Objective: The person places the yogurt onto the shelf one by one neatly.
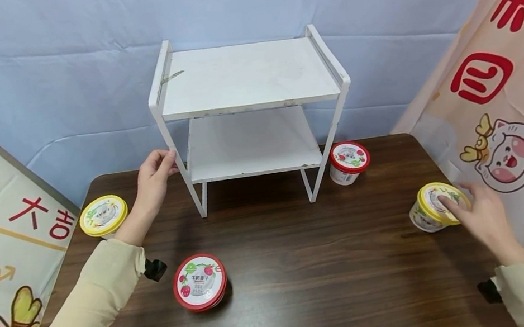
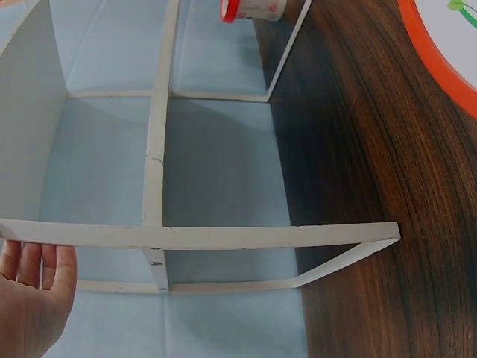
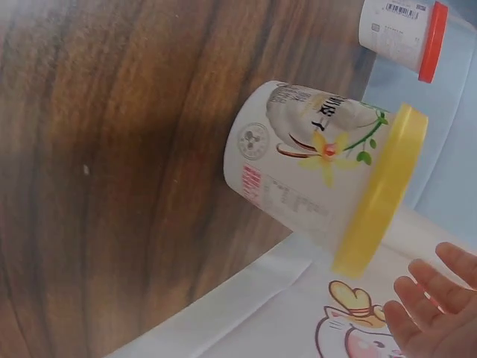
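We see the white cylindrical tub with a round yellow lid (image 3: 324, 168) on the right of the brown wood-grain desk (image 1: 308, 269); it looks light, fairly stiff and slightly slippery, so we would hold its side wall below the rim. Our right grip (image 1: 489, 214), thumb over the lid, has its fingers loosely spread. Far left, our left grip (image 1: 154, 175) touches the white two-tier rack (image 1: 249, 75); we cannot tell whether it pinches.
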Tool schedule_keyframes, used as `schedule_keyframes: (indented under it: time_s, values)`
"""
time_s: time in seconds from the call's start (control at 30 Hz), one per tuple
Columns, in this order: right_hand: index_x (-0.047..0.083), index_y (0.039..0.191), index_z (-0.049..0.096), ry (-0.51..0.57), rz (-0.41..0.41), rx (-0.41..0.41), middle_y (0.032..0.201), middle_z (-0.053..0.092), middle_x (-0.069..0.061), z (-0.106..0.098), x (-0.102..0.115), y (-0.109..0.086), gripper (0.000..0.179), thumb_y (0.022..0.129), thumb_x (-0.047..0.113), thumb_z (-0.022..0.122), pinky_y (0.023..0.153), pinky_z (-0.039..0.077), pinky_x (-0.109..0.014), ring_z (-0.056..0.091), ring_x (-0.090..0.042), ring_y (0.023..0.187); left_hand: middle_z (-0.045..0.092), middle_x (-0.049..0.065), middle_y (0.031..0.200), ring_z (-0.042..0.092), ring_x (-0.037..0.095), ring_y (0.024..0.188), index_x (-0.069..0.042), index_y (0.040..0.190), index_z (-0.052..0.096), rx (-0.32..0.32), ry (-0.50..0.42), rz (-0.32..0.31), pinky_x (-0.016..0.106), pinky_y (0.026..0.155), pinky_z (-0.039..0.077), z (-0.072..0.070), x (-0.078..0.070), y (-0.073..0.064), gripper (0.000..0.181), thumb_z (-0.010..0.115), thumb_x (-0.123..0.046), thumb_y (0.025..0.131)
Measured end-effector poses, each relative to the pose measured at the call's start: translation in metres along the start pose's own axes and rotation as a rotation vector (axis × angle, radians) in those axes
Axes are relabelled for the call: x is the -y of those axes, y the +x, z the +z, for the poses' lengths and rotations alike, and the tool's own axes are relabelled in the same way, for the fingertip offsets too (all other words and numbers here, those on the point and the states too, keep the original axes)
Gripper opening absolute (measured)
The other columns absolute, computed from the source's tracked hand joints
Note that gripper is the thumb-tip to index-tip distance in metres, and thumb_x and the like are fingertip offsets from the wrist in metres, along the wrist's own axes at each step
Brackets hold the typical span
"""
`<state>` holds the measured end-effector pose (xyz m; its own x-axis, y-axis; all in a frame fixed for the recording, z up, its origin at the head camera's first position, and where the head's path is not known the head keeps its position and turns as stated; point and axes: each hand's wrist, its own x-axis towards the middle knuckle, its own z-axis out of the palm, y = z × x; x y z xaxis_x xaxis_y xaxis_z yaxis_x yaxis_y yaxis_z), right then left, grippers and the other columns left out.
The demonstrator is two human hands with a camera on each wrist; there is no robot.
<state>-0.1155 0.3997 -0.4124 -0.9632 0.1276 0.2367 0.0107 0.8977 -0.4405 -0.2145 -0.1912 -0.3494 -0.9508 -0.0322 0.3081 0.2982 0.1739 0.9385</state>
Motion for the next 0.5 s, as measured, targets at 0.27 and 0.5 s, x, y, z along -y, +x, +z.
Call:
schedule_keyframes:
  time_s: [0.27,0.5]
  values:
    - [-0.018,0.128,0.031,0.042,0.064,-0.056,0.118,0.036,-0.043,0.010,-0.006,-0.013,0.072,0.085,0.031,0.060,0.092,0.025,-0.063,0.032,-0.056,0.109,0.053,-0.002,0.084,0.053,0.004,0.079,0.013,0.098,0.049,-0.001,0.013,0.001,0.014,0.073,0.047,0.000,-0.001,-0.001,0.030,0.045,-0.017,0.096]
    - [-0.015,0.134,0.021,0.092,0.117,-0.070,0.127,0.027,-0.041,0.020,-0.013,-0.023,0.079,0.083,0.031,0.061,0.097,0.020,-0.063,0.024,-0.055,0.118,0.053,-0.003,0.084,0.053,0.004,0.078,0.013,0.098,0.049,-0.002,0.009,0.004,0.014,0.073,0.048,0.001,0.000,0.000,0.031,0.045,-0.017,0.096]
